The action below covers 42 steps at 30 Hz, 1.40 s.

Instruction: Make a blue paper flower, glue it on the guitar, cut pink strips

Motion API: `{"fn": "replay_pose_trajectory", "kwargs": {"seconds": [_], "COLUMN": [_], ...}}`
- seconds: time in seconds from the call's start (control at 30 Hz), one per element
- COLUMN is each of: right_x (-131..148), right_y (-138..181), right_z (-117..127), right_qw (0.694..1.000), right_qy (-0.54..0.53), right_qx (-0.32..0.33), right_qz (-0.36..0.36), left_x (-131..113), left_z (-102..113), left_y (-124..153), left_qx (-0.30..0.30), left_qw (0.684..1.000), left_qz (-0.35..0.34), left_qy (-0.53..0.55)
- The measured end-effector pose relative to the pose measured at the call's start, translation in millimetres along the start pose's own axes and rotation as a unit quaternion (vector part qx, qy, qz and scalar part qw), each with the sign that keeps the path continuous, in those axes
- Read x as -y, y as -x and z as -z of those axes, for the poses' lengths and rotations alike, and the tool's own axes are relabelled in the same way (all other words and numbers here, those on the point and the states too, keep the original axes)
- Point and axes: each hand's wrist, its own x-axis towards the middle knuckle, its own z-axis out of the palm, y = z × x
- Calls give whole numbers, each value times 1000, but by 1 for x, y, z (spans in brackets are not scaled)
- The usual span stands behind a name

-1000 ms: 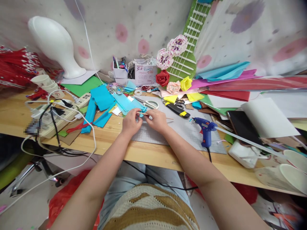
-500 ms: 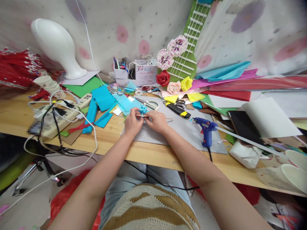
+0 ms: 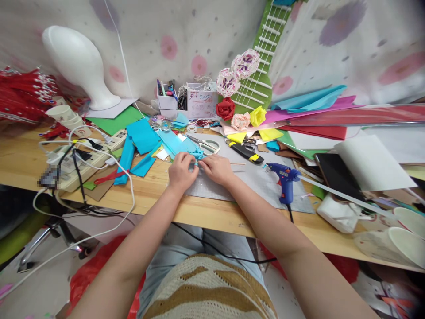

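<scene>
Over the grey cutting mat [image 3: 215, 191], my two hands are close together with a gathered piece of blue paper [image 3: 198, 153] between them. My left hand [image 3: 182, 172] pinches the paper, its fingertips partly hiding it. My right hand [image 3: 216, 169] is closed on a thin wooden stick [image 3: 238, 164], whose end pokes out to the right, and its fingertips touch the paper too. Just behind my hands lie scissors [image 3: 212, 146] with pale handles and light blue paper sheets [image 3: 171, 141].
A blue hot glue gun [image 3: 283, 175] stands on the mat's right, its cord over the table edge. A black-yellow utility knife [image 3: 245, 152] lies behind. Leftward are cut blue strips [image 3: 143, 135] and a power strip [image 3: 89, 161] with cables. Paper flowers [image 3: 226, 108] stand at the back.
My fingers have shifted around the blue paper, which now shows less plainly between them. The stick has slid a little to the right.
</scene>
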Motion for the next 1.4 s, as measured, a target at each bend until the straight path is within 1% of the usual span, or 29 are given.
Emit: {"fn": "replay_pose_trajectory", "kwargs": {"seconds": [0.07, 0.17, 0.27, 0.4, 0.53, 0.6, 0.73, 0.87, 1.03, 1.1, 1.27, 1.4], "right_x": [-2, -4, -4, -1, 2, 3, 7, 10, 10, 8, 1, -5], "right_y": [1, 3, 5, 4, 1, 1, 2, 3, 1, 1, 2, 3], "right_z": [0, 0, 1, 0, -2, -2, -1, 0, -3, -3, -1, -2], "right_qw": [1000, 999, 998, 997, 997, 998, 999, 999, 999, 998, 997, 997], "right_qy": [-7, -21, -37, -47, -34, -16, 28, 41, 44, 43, 54, 46], "right_qx": [1, 4, 2, -11, -17, -10, 11, 27, 29, 34, 40, 19], "right_qz": [12, 31, 56, 61, 67, 63, 25, -6, 3, 9, 29, 59], "left_x": [0, 2, 2, 0, 0, 1, 3, 3, 4, 5, 10, 12], "left_z": [2, 2, 3, 4, 3, 3, 3, 1, 0, 2, 6, 8], "left_y": [1, 1, 1, 0, 0, 1, 1, 1, 1, 1, -2, -3], "left_qx": [9, 33, 41, 42, 28, 19, 6, 14, 29, 27, 40, 44], "left_qw": [1000, 999, 999, 999, 999, 999, 1000, 999, 999, 999, 997, 995], "left_qz": [-10, -6, -2, -8, -18, -15, 0, 30, 45, 28, -66, -91], "left_qy": [-8, -7, -9, -19, -37, -39, -30, -7, -3, 5, 29, 21]}}
